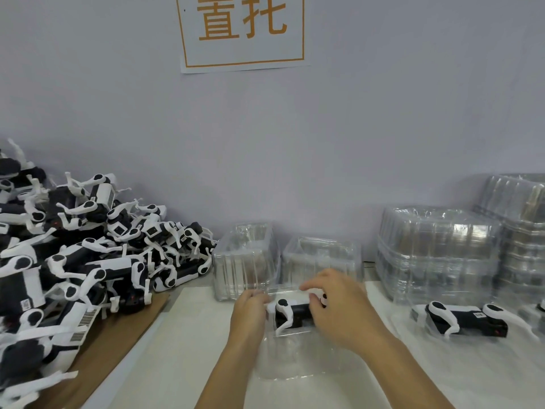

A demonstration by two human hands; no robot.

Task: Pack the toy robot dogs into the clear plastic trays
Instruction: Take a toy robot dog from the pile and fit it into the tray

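Head view: fingers of left hand (pixel 250 309) and right hand (pixel 339 305) curled around toy dog (pixel 295 312) over clear tray (pixel 295 358).

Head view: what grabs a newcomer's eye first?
The big heap of toy robot dogs at the left. Then, at centre, the left hand and right hand gripping one dog over a clear tray. Stacked empty trays stand at the right.

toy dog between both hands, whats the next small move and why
Probably press the toy dog down until it seats in the clear tray. Both the left hand and right hand grip its ends right over the tray.
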